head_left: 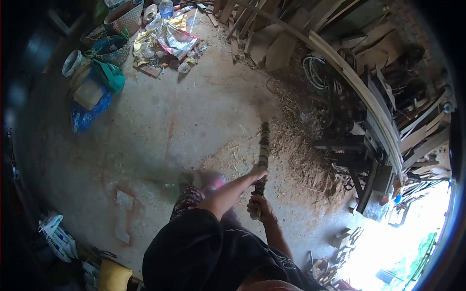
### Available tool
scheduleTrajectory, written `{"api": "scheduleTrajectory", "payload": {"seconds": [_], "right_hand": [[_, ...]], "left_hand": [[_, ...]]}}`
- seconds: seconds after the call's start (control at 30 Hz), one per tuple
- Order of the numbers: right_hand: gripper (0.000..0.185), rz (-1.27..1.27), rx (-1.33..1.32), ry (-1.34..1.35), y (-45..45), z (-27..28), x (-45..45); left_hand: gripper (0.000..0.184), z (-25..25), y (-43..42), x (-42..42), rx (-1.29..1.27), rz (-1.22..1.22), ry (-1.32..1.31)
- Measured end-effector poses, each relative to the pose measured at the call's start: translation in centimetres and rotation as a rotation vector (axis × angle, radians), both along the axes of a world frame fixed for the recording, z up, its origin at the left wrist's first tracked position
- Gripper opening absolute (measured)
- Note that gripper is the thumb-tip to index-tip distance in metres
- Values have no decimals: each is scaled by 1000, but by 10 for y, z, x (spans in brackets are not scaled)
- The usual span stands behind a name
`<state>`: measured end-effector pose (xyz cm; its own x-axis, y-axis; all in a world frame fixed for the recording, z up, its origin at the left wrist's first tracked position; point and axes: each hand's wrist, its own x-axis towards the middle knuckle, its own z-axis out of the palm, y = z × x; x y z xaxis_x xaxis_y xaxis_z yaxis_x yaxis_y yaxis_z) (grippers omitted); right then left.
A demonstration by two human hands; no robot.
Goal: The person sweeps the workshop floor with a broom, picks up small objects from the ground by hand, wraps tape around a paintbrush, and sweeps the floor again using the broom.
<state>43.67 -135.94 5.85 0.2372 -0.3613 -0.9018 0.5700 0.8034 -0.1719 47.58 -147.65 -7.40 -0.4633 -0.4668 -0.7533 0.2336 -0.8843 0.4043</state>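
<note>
A long dark handle with lighter bands [264, 145] runs away from the body toward the sawdust. Its far end fades into a brownish blur, so its shape cannot be made out. My left hand [259, 174] is wrapped round the middle of the handle. Nearer the body, my right hand [262, 209] grips its near end, just below and slightly right of my left hand. Sawdust and wood shavings [296, 150] lie on the concrete floor [145, 131] beside the handle's far part. A pink shoe [216, 181] and a patterned trouser leg show left of my hands.
Wood boards [286, 46] lean at the top right. A long curved plank [359, 89] and dark machinery [344, 143] stand at the right. Plastic sacks [174, 41], baskets [124, 19] and a blue bag [90, 114] lie upper left. A yellow object [114, 275] is lower left.
</note>
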Motion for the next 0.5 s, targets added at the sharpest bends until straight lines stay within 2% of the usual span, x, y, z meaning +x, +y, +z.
{"api": "scheduleTrajectory", "payload": {"seconds": [0.1, 0.2, 0.23, 0.27, 0.3, 0.33, 0.37, 0.4, 0.43, 0.5], "right_hand": [[16, 58, -2, -123, -16, 19, -1], [16, 231, -70, 120, -24, 32, 6], [16, 224, -76, 119, -34, 31, 12], [16, 302, -128, 72, -47, 27, 18], [16, 381, -184, 28, -65, 24, 24], [16, 417, -150, -93, -92, 24, 33], [15, 569, -114, -91, -128, 38, 46], [15, 601, -158, -138, -153, 24, 56], [14, 633, -199, -185, -173, 8, 63], [13, 590, -159, -109, -196, -4, 71]], "left_hand": [[27, 35, -19, 9, -43, -8, 5], [27, 50, -21, 44, -95, 183, 21], [26, 68, -29, 68, -153, 212, 0], [23, 59, -34, 83, -130, 281, -130], [16, 71, -47, 111, -104, 255, -115], [21, 37, -57, 125, -70, 365, -93], [16, 49, -77, 148, -132, 349, -214], [12, 13, -91, 167, 36, 373, -133], [8, -27, -99, 181, 38, 434, 44], [7, -40, -128, 191, -243, 173, -14]]}}
